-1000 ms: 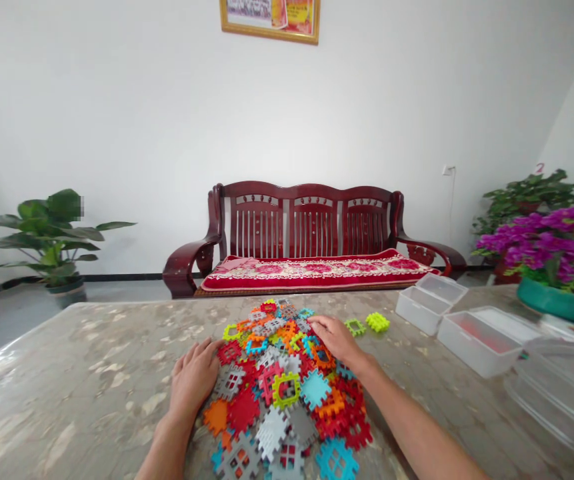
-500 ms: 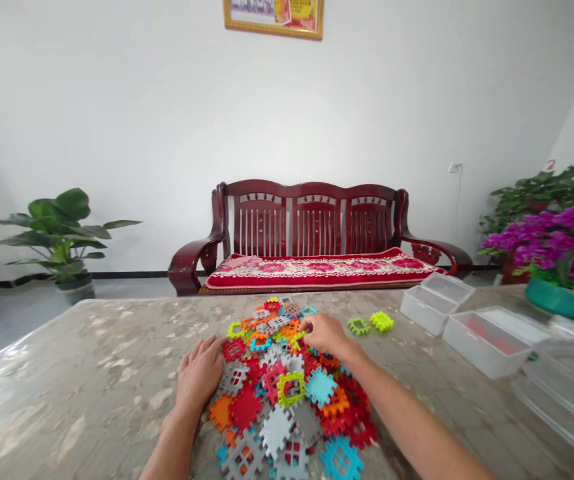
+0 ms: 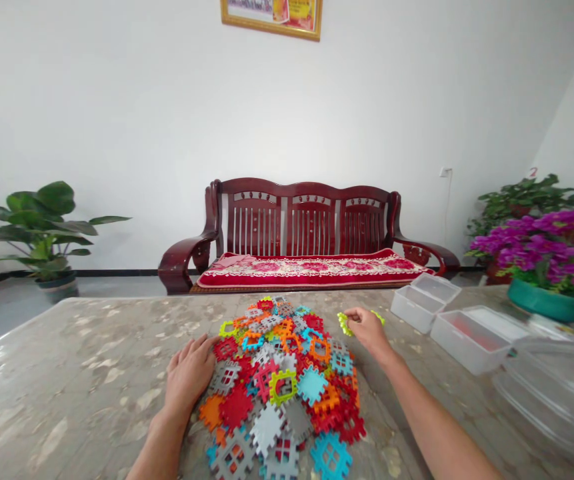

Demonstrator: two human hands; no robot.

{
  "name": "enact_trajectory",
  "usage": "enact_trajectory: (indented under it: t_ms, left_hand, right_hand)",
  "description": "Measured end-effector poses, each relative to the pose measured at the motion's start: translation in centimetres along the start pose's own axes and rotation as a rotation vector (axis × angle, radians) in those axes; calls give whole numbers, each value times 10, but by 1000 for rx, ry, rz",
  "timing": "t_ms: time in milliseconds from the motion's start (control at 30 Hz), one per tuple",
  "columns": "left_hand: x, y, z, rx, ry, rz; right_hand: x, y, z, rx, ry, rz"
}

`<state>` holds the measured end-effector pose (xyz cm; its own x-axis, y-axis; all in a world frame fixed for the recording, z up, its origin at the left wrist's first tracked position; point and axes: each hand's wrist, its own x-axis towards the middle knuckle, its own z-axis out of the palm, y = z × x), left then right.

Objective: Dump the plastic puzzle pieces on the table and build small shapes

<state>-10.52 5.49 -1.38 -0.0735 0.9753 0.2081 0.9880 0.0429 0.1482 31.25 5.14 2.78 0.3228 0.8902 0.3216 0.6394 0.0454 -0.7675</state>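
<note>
A long pile of toothed plastic building tiles [image 3: 267, 417] in red, orange, grey, blue and yellow-green lies across the middle of the table. My left hand [image 3: 191, 368] rests flat on the table at the pile's left edge, fingers stretched out, fingertips near a red tile [image 3: 227, 348]. To the right of the pile, my right hand [image 3: 367, 328] pinches a yellow-green tile [image 3: 343, 324] between thumb and fingers. Behind that hand another yellow-green tile [image 3: 379, 317] shows only in part. One yellow-green window-frame tile [image 3: 283, 387] lies on top of the pile.
Two clear plastic boxes stand right of my right hand; the nearer box [image 3: 469, 343] has something red inside. A clear lid or container [image 3: 557, 393] lies nearer me. Purple flowers in a teal pot [image 3: 549, 300] stand at the right, and a wooden bench [image 3: 311, 213] stands beyond the table [image 3: 91, 373].
My right hand has moved right, out of the pile, carrying a yellow-green tile to the others beside it. My left hand stays in place; the view has shifted slightly.
</note>
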Motion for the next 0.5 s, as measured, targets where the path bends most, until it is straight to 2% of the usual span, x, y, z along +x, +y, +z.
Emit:
enact_trajectory:
  t_ms: [167,500]
  left_hand:
    - [1,-1,2,2,-14,-6]
    - [-1,3,-6,25,-52,-21]
  right_hand:
    - [-16,20,-1,-128,-56,-38]
    - [-31,31,6,185,-264,-1]
